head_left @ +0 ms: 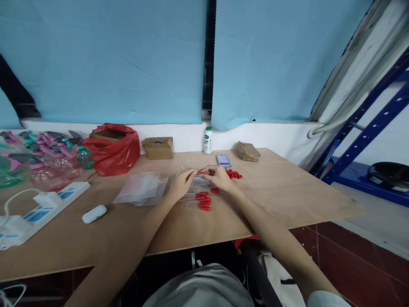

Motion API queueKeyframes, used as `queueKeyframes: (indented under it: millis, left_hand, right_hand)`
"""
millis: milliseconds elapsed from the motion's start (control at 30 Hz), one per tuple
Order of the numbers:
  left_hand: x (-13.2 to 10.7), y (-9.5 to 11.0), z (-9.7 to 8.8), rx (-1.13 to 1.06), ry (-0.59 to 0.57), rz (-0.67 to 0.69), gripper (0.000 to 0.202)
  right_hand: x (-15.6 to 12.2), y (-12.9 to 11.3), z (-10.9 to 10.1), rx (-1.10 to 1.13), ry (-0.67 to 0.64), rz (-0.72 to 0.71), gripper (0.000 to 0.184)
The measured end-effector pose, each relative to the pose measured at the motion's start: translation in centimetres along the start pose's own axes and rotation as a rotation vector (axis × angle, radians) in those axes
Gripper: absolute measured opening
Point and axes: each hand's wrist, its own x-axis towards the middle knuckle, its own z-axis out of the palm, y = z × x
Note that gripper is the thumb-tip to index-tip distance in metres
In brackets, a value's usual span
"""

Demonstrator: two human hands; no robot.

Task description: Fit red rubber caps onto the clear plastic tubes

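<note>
My left hand [182,184] is closed in a pinch around a thin clear glass dropper tube [181,166], whose end sticks out past the fingers. Facing it, my right hand [219,176] pinches a red rubber bulb [200,172], and the fingertips of both hands nearly meet there. Whether the bulb sits on the tube is too small to tell. Below the hands lie several droppers with red bulbs [204,203], their tubes pointing left. More bare glass tubes [200,182] lie between the hands. A cluster of loose red bulbs [235,174] rests beyond my right hand.
Clear plastic bags [137,189] lie left of my hands, near a white case [94,214] and a power strip [47,209]. Behind stand a red bag [115,153], a cardboard box [159,150], a white bottle [208,141], a phone [223,160] and a brown packet [248,151]. Spray bottles [54,164] crowd the left.
</note>
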Motion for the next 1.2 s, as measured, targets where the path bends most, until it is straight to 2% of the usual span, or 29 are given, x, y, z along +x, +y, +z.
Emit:
queueKeyframes:
  millis: [433, 767, 900, 1200]
  left_hand:
    - [0.3, -0.7, 0.2, -0.175, 0.003, 0.051, 0.032]
    - [0.3, -0.9, 0.0, -0.123, -0.057, 0.039, 0.031]
    - [0.3, -1.2, -0.1, -0.026, -0.095, 0.05, 0.029]
    - [0.2, -1.1, -0.6, 0.074, -0.174, 0.119, 0.029]
  right_hand:
    - [-0.3, -0.1, 0.1, -0.035, 0.051, -0.05, 0.029]
    - [-0.7, -0.1, 0.0, -0.233, 0.021, -0.119, 0.019]
    - [-0.7, 0.0, 0.0, -0.259, 0.016, -0.153, 0.015]
    - [-0.7, 0.4, 0.3, -0.338, -0.015, -0.123, 0.008]
